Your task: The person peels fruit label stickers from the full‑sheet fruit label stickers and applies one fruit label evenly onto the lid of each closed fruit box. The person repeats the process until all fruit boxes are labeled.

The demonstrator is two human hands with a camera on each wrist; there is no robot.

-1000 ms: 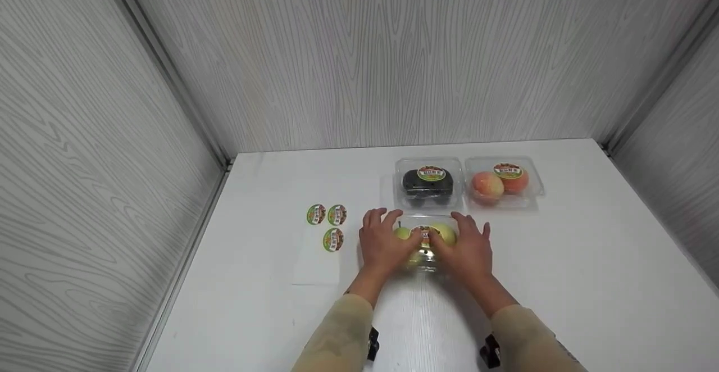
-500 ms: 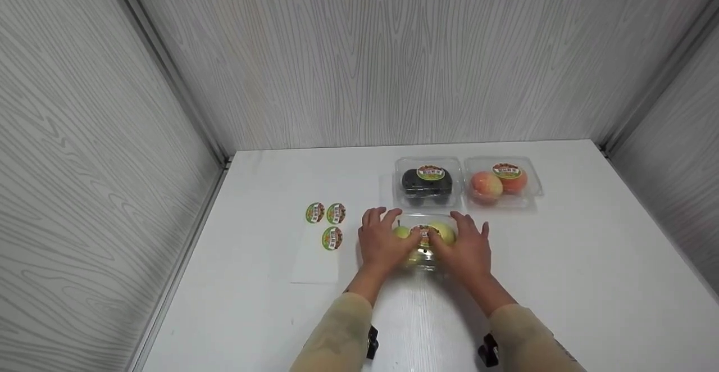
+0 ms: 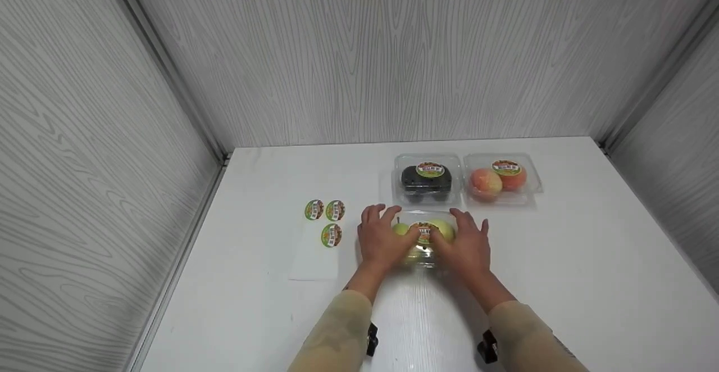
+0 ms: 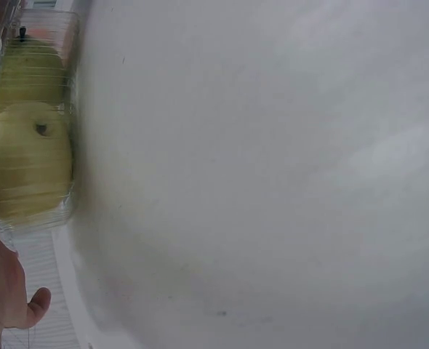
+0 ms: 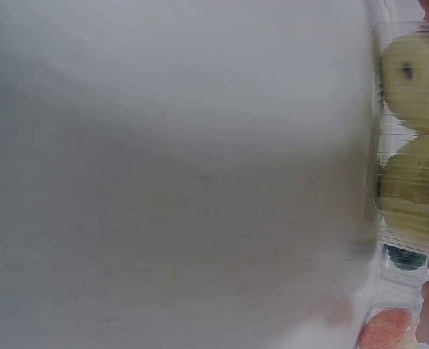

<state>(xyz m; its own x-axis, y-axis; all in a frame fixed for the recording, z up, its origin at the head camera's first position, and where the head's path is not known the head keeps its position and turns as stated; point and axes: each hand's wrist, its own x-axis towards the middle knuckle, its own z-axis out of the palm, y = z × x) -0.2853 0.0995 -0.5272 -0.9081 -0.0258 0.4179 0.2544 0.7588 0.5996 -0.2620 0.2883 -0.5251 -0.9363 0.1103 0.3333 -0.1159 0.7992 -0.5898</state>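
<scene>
A clear plastic clamshell box [image 3: 425,261] with yellow-green pears [image 3: 445,230] lies on the white table. An oval fruit sticker [image 3: 425,233] is on its lid. My left hand [image 3: 383,241] spreads over the box's left end, and my right hand [image 3: 467,247] over the right end. Both thumbs press on the sticker from either side. The index fingers reach to the far corners, while the outer fingers spread beside the box. In the left wrist view, pears [image 4: 33,163] show through the ribbed side; the right wrist view also shows pears [image 5: 416,185].
Behind stand two stickered clear boxes: one with dark fruit [image 3: 426,180], the other with peaches [image 3: 486,183]. To the left, several oval stickers, such as the nearest sticker [image 3: 331,235], lie on a white backing sheet [image 3: 314,265]. Wood-grain panels [image 3: 387,63] enclose the table.
The whole scene shifts slightly upward in the head view. The thumbs stay on the sticker with almost no visible movement; the box keeps its place relative to the other boxes.
</scene>
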